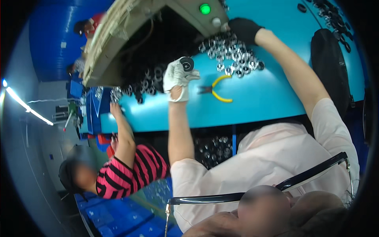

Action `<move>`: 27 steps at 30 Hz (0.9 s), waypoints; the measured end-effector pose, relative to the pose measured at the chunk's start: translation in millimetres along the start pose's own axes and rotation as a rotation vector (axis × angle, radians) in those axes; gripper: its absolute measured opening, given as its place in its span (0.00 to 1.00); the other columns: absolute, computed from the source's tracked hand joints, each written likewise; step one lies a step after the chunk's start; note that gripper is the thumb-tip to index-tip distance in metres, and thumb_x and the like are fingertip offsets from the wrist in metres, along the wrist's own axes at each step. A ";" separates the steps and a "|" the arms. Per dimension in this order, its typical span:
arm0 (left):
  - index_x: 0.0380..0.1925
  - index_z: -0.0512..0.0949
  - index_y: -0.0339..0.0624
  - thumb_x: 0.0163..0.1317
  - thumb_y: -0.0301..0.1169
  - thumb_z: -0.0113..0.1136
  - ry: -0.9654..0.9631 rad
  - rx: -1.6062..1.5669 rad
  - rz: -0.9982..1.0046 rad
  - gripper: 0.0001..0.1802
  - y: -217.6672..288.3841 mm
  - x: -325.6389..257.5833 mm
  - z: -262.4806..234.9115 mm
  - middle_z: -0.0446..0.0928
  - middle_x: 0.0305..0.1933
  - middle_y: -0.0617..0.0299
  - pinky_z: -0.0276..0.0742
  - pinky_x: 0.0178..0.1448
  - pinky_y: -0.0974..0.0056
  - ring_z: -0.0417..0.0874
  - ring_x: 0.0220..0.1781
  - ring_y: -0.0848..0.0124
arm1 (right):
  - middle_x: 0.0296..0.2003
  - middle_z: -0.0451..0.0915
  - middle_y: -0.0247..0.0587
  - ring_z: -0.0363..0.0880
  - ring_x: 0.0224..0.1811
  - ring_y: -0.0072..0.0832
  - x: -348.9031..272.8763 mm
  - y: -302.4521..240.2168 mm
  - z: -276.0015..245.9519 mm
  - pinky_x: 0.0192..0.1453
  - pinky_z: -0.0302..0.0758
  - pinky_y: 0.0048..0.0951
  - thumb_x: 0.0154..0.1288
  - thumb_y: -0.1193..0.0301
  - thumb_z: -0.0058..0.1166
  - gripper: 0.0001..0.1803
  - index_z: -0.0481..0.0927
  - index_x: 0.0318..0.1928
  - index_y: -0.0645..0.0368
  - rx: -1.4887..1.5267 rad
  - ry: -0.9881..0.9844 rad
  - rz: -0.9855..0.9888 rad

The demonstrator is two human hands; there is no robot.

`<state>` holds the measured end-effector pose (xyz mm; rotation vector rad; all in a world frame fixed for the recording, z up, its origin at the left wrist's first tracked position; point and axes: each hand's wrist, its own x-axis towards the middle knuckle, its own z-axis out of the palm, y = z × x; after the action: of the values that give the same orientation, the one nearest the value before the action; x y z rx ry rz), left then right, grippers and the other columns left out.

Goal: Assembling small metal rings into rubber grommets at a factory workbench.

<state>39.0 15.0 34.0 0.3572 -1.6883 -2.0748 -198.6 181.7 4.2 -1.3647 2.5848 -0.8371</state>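
Observation:
My left hand (176, 80), in a white glove with the wrist bare, is closed around a small round black part with a pale ring at its centre (186, 64), held above the blue table. My right hand (245, 32), in a black glove, reaches to the machine's front edge beside a heap of shiny metal rings (237, 59). Its fingers look drawn together at a small silvery spot, but the dark glove hides what they hold. Yellow-handled pliers (222, 89) lie on the table between my arms, jaws toward my left hand.
A beige machine (205, 29) with a lit green lamp (205, 9) stands at the far side. Black rings (148, 87) lie left of my left hand, more (335, 21) at far right. A dark cloth-like object (327, 67) lies beyond my right arm. A co-worker in stripes (130, 172) reaches in from the left.

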 end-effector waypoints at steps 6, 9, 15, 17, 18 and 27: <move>0.38 0.76 0.31 0.58 0.28 0.60 -0.395 0.565 -0.755 0.11 56.4 -140.6 -54.6 0.79 0.34 0.55 0.79 0.29 0.68 0.82 0.26 0.71 | 0.36 0.78 0.53 0.76 0.42 0.47 -4.8 -0.6 14.0 0.46 0.72 0.40 0.56 0.72 0.46 0.11 0.77 0.39 0.57 -0.051 0.042 -0.133; 0.41 0.77 0.33 0.54 0.34 0.65 -0.253 0.724 -1.135 0.19 40.0 -191.1 -71.1 0.79 0.31 0.54 0.76 0.27 0.68 0.79 0.25 0.72 | 0.34 0.78 0.54 0.77 0.40 0.48 -3.3 -0.3 -1.5 0.44 0.72 0.41 0.51 0.74 0.50 0.11 0.77 0.37 0.60 -0.065 -0.044 -0.058; 0.48 0.74 0.32 0.61 0.34 0.58 -0.149 0.442 -0.656 0.18 49.5 -156.2 -88.8 0.78 0.31 0.58 0.75 0.27 0.69 0.80 0.27 0.72 | 0.39 0.79 0.55 0.78 0.42 0.43 8.4 -16.6 -3.0 0.48 0.72 0.33 0.54 0.69 0.54 0.17 0.76 0.44 0.64 0.234 0.015 -0.056; 0.47 0.73 0.29 0.62 0.28 0.55 -0.080 0.452 -0.302 0.16 47.8 -108.4 -79.8 0.78 0.34 0.54 0.78 0.35 0.67 0.81 0.30 0.69 | 0.42 0.79 0.51 0.78 0.45 0.37 6.9 -13.6 -1.6 0.51 0.71 0.31 0.58 0.66 0.52 0.19 0.75 0.48 0.63 0.339 -0.011 -0.017; 0.46 0.74 0.30 0.61 0.27 0.54 -0.006 0.352 -0.197 0.15 42.9 -82.4 -71.9 0.78 0.37 0.54 0.77 0.41 0.68 0.81 0.35 0.69 | 0.42 0.80 0.50 0.78 0.45 0.35 8.4 -10.7 0.3 0.51 0.71 0.30 0.59 0.67 0.51 0.18 0.76 0.48 0.63 0.273 0.022 -0.078; 0.52 0.72 0.44 0.58 0.34 0.52 0.065 1.417 0.503 0.21 5.1 158.6 -71.9 0.73 0.53 0.48 0.68 0.58 0.57 0.72 0.55 0.52 | 0.44 0.77 0.36 0.76 0.48 0.28 7.9 23.5 18.4 0.54 0.71 0.26 0.58 0.74 0.54 0.13 0.76 0.45 0.58 0.759 -0.018 -0.067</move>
<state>-64.9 -124.9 34.8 0.3199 -2.5679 -0.2720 -214.4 178.2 -22.1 -1.1883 1.8647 -1.5761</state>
